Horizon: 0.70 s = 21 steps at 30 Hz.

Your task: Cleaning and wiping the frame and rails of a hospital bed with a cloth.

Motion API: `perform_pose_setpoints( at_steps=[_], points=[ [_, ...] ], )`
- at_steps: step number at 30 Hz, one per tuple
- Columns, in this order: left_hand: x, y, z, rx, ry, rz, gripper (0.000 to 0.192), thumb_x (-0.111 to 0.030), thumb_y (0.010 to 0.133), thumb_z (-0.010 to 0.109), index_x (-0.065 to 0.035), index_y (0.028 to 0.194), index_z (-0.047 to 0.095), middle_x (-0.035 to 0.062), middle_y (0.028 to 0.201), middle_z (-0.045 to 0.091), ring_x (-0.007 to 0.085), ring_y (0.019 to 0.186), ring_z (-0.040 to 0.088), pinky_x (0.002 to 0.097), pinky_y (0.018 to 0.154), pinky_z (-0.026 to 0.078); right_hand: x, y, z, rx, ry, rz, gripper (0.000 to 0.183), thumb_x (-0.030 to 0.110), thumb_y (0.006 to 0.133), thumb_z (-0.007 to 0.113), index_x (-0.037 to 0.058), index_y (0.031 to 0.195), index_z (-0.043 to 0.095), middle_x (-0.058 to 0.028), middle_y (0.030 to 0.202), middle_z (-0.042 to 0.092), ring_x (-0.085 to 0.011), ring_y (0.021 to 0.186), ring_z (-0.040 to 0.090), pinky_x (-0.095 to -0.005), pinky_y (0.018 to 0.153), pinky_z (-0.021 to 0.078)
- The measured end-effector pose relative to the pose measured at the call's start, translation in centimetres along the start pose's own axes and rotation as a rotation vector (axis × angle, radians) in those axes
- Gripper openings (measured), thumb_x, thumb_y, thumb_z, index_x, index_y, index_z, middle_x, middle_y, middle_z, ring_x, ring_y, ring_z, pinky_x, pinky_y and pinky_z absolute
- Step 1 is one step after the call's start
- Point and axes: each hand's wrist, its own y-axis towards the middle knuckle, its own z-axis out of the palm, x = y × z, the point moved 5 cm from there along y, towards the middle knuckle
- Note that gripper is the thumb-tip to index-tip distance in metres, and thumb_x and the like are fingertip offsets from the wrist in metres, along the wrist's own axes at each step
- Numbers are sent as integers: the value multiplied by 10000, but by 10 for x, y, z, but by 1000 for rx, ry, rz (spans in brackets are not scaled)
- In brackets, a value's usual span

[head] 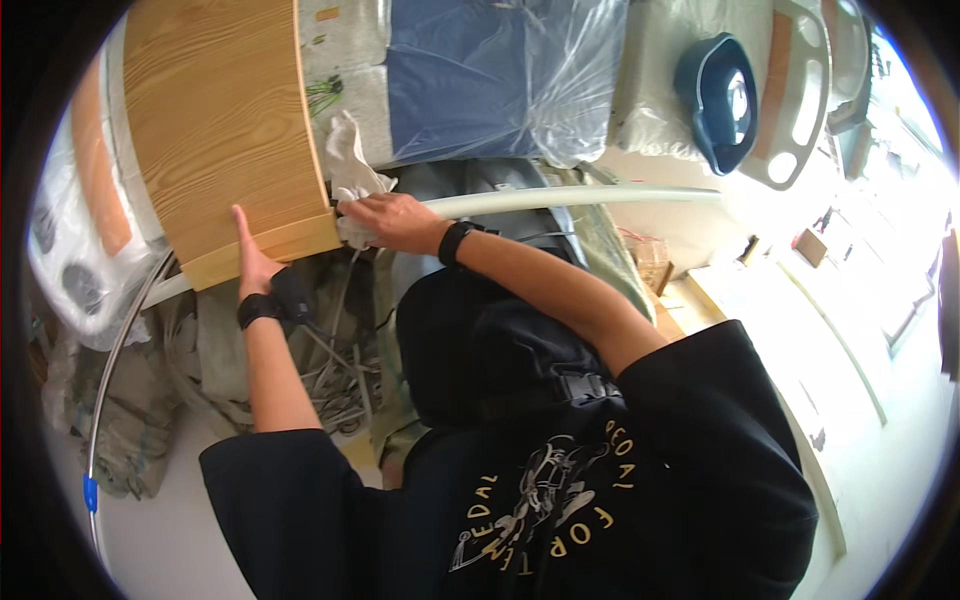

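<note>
A long wood-grain panel [225,112] with a paler front edge lies at the upper left, across what looks like a bed. My left hand [256,262] rests against its front edge, thumb side pointing up over the top face; a black strap is round the wrist. At the panel's right front corner my right hand [394,221] presses a whitish cloth [356,161], its fingers curled on it. The cloth's upper part trails over the bed's edge. Part of the cloth is hidden under the fingers. Behind my right wrist runs a pale rail [570,196].
A blue pad [457,82] under clear plastic lies beyond the rail, with a dark blue basin [724,105] to its right. Perforated bed end boards [795,97] stand at both sides. A curved metal tube [112,360] is at the left, and bundled cables [341,390] hang below.
</note>
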Motion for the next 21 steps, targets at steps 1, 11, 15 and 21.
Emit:
perform_pose_setpoints(
  at_steps=[1, 11, 15, 21],
  points=[
    [0, 1, 2, 12, -11, -6, 888, -762, 723, 510, -146, 1346, 361, 112, 1261, 480, 267, 1114, 481, 446, 898, 410, -3, -5, 1, 11, -13, 3, 539, 163, 713, 669, 45, 1181, 430, -104, 895, 555, -301, 889, 586, -399, 755, 483],
    [1, 3, -4, -85, 24, 76, 878, -720, 725, 563, -158, 1357, 326, 105, 1290, 439, 267, 1142, 459, 458, 918, 397, -50, -115, -94, 69, -528, -37, 230, 133, 726, 588, 51, 930, 519, -68, 884, 528, -213, 877, 543, -319, 720, 480],
    [2, 8, -14, -148, 24, 82, 881, -723, 710, 575, -166, 1349, 334, 103, 1290, 439, 265, 1144, 456, 456, 920, 396, -89, -202, -153, 128, -567, 207, 357, 95, 683, 598, 24, 1022, 512, -108, 975, 516, -268, 961, 514, -355, 791, 473],
    [0, 26, -27, -197, 166, 118, 872, -786, 691, 518, -162, 1286, 382, 93, 1134, 521, 247, 893, 548, 373, 615, 443, -165, -353, -264, -39, -477, 771, 425, 25, 639, 682, 24, 1024, 501, -182, 997, 555, -364, 981, 530, -441, 817, 458]
  ],
)
